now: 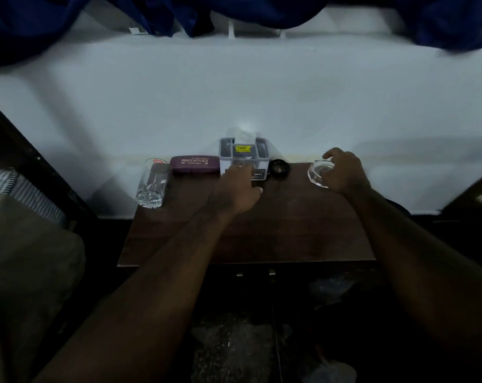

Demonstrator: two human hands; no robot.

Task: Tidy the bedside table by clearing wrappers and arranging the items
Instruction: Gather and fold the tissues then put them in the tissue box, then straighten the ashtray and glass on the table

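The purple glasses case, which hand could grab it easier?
Probably the left hand. It rests at the white box, right beside the purple glasses case. The right hand is far across the table, holding the glass dish.

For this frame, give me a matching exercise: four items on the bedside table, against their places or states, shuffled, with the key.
Items:
1. tumbler
2. glasses case
3. organiser box
4. ashtray

Places or states:
A. touched by the left hand
B. gripped by the right hand
C. at the table's far left corner
D. maroon, lying between the tumbler and the box

Pairs: 1-C, 2-D, 3-A, 4-B
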